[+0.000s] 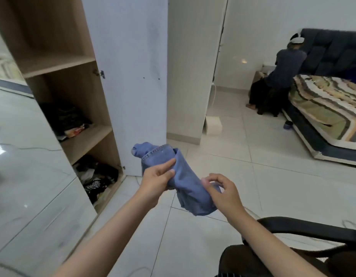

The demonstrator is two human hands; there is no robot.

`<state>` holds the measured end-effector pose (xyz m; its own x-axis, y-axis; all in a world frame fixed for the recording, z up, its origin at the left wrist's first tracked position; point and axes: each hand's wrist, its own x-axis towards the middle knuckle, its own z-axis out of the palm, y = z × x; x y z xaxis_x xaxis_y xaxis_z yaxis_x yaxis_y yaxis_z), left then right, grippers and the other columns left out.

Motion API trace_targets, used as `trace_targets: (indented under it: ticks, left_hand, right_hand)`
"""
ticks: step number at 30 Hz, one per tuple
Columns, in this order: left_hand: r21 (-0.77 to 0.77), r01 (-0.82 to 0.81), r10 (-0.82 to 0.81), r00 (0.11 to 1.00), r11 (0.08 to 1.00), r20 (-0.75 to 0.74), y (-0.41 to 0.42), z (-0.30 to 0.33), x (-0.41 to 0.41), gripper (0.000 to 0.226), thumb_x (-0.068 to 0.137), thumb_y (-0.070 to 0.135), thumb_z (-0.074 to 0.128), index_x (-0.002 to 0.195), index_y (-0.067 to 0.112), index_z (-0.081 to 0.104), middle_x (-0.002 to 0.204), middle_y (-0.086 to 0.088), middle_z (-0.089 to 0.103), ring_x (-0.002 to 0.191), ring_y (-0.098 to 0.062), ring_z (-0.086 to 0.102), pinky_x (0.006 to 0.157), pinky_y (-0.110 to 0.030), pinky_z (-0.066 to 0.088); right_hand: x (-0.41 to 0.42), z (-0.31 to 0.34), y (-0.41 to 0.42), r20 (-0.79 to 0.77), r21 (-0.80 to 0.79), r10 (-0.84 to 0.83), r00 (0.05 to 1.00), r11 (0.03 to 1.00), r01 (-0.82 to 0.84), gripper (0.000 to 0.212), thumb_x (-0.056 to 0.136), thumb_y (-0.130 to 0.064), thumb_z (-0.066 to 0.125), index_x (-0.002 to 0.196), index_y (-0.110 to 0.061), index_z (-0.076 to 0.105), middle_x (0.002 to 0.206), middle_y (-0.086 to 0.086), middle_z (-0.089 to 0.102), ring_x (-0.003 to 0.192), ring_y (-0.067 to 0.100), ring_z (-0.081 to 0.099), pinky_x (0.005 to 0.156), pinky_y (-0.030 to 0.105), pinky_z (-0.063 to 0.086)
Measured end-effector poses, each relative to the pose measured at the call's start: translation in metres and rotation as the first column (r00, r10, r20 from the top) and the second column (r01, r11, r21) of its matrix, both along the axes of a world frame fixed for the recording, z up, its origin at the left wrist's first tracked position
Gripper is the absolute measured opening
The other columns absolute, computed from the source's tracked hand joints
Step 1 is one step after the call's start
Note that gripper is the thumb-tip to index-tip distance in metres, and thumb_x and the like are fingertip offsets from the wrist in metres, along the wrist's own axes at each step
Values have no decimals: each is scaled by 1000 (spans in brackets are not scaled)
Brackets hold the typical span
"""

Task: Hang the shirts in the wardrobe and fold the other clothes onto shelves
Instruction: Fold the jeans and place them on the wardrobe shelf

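Wardrobe [59,62] stood open at left, wood-lined, its white door [131,76] swung out toward the middle of the room. Upper shelf [53,64] showed bare board; middle shelf [87,138] carried a dark folded pile [65,120] pushed to the back; the bottom compartment held a loose heap of dark and patterned clothes [97,176]. No hanging rail was visible in this view.

Bed [322,108] with a striped cover sat far right, another person [281,76] bent over beside it. Black chair arm [312,228] at near right. Pale tiled floor [213,172] throughout.

Task item: blue denim garment [183,186], bunched, held in the air in front of the wardrobe's lower shelves, between both hands. A stitched hem or waistband edge showed at its upper end; whether jeans or shorts could not be told.

Left hand [155,180]: fingers curled round the upper part of the bundle, thumb laid across the cloth. Right hand [223,194]: thumb and forefinger pinched the lower end, other fingers loosely bent.

Handling judgement: soft, but stiffer and heavier than shirt cloth; not fragile, not slippery; would hold a crease well. Best gripped at the stitched band or the seams, where the cloth was thickest, then shaken out flat before folding. Likely destined for a shelf, not a hanger.
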<state>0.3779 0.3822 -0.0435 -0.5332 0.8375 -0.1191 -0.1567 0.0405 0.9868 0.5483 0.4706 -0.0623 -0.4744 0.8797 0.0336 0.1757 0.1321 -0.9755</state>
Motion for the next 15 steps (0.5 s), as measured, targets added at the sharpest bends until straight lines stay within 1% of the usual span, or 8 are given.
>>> trace_targets:
  ticks: [1, 2, 4, 5, 7, 10, 13, 15]
  left_hand:
    - [35, -14, 14, 1000, 999, -7, -3, -1, -5, 35, 93, 2, 52, 121, 22, 60, 112, -5, 68, 101, -23, 66, 80, -35, 56]
    - [59, -29, 30, 999, 998, -14, -6, -2, -10, 36, 93, 1, 51, 118, 25, 60, 110, -1, 69, 100, -19, 67, 80, -31, 56]
    - [93, -52, 53, 999, 994, -5, -11, -5, -20, 38, 93, 0, 51, 118, 27, 59, 107, 5, 70, 97, -13, 68, 77, -26, 56]
    - [100, -71, 70, 997, 992, 16, -13, -7, -26, 39, 93, 0, 50, 121, 26, 57, 110, 4, 69, 98, -12, 67, 76, -25, 56]
    - [109, -119, 112, 991, 987, 70, -17, -11, -41, 42, 93, 1, 50, 127, 25, 53, 118, 2, 64, 103, -15, 65, 75, -25, 56]
    - [133, -194, 176, 975, 972, 135, -22, -18, -71, 43, 92, 1, 50, 130, 21, 52, 122, 1, 62, 101, -18, 66, 70, -30, 58]
    - [157, -240, 204, 956, 958, 212, -25, -26, -105, 44, 92, -1, 49, 132, 17, 52, 124, 0, 61, 106, -23, 65, 73, -34, 58]
    - [172, -259, 207, 940, 950, 271, -26, -29, -129, 44, 92, -3, 48, 133, 14, 51, 124, 1, 62, 110, -24, 63, 77, -33, 58]
  right_hand:
    - [-7, -5, 5, 25, -204, -21, 999, 979, 25, 19, 83, -36, 70, 92, -20, 66, 105, -9, 67, 104, 17, 59, 72, 25, 43]
    - [-14, -10, 8, 45, -416, 14, 999, 910, 5, 29, 83, -46, 67, 102, -25, 63, 114, -7, 64, 104, 21, 57, 68, 32, 44]
    - [-29, -18, 14, -69, -726, 103, 992, 677, -121, 50, 80, -53, 68, 124, -37, 50, 130, -4, 52, 112, 34, 52, 76, 54, 49]
    - [-37, -22, 15, -164, -800, 104, 981, 567, -194, 56, 79, -49, 70, 129, -39, 46, 133, -2, 49, 116, 40, 50, 80, 68, 46]
    - [-58, -25, 15, -287, -844, 108, 952, 441, -305, 53, 79, -41, 72, 128, -34, 51, 132, 4, 54, 112, 47, 55, 81, 78, 39]
    - [-96, -29, 11, -328, -867, 140, 934, 348, -357, 57, 69, -39, 76, 123, -30, 58, 126, 12, 60, 106, 48, 59, 79, 75, 43]
    - [-139, -38, 11, -376, -853, 125, 918, 339, -396, 55, 67, -26, 76, 116, -41, 57, 129, 6, 55, 109, 47, 57, 85, 69, 44]
    - [-168, -44, 11, -383, -859, 61, 922, 344, -379, 70, 65, -14, 75, 124, -45, 52, 133, 6, 54, 107, 43, 59, 92, 63, 43]
